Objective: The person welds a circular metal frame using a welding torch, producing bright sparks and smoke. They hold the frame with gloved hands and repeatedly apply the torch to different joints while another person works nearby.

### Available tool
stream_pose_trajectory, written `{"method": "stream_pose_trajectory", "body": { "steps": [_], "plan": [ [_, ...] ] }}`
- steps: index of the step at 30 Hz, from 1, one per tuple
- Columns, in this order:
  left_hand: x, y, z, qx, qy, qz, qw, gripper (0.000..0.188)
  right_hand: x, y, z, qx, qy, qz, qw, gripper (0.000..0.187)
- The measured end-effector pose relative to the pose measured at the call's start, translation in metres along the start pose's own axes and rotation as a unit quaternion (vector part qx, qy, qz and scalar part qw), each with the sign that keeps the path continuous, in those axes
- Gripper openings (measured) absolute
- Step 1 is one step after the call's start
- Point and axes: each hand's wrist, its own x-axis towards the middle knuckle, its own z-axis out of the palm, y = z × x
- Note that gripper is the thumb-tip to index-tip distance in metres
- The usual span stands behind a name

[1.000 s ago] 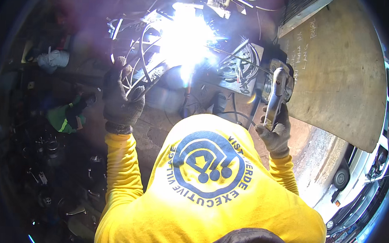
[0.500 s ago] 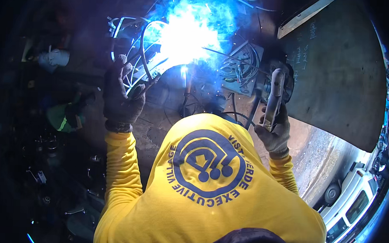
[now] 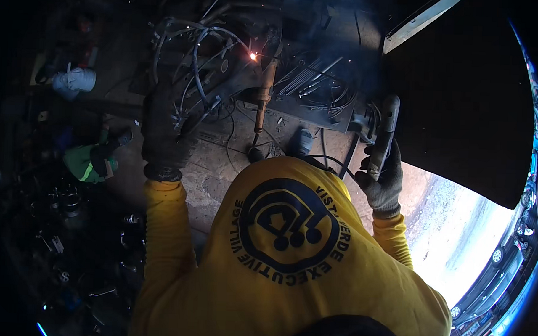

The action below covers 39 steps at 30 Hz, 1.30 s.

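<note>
My left hand (image 3: 168, 132), in a dark glove, grips the near end of a frame of bent metal rods (image 3: 197, 59). Its fingers are deep in shadow. In my gloved right hand (image 3: 382, 181) is a grey tubular handle (image 3: 384, 133), pointing away from me, with the fingers wrapped round its lower end. Between the hands, an orange-brown electrode holder (image 3: 264, 97) stands out beyond my chest, its cable running down from it. No hand shows on the holder. A small spot glows orange (image 3: 253, 56) beside the frame, close to the holder's far end.
Thin metal rods (image 3: 310, 77) and coiled cable (image 3: 336, 99) lie beyond me. A large dark panel (image 3: 461, 103) fills the right. A white bundle (image 3: 74, 81) and a person in green (image 3: 86, 163) are at the left. A dark car (image 3: 496, 273) is outside, lower right.
The blinding blue-white arc has gone, leaving a small orange glow and thin smoke. The electrode holder sits slightly farther away. Both hands stay nearly in place. Outside, a dark car replaces the white vehicle.
</note>
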Motion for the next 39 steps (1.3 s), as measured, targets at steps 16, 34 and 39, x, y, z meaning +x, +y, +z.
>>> {"method": "stream_pose_trajectory", "body": {
  "steps": [16,34,39],
  "plan": [
    [0.004,0.007,-0.007,0.021,-0.025,0.028,0.999,0.082,0.002,0.010,0.004,0.003,-0.002,-0.030,1.000,0.101],
    [0.012,0.016,-0.003,0.000,0.007,0.038,0.999,0.067,0.003,0.007,0.004,0.025,-0.021,-0.036,0.999,0.102],
    [0.008,0.013,-0.001,-0.102,-0.003,0.003,0.995,0.066,0.004,0.007,0.004,0.023,-0.015,-0.039,0.999,0.102]
  ]
}}
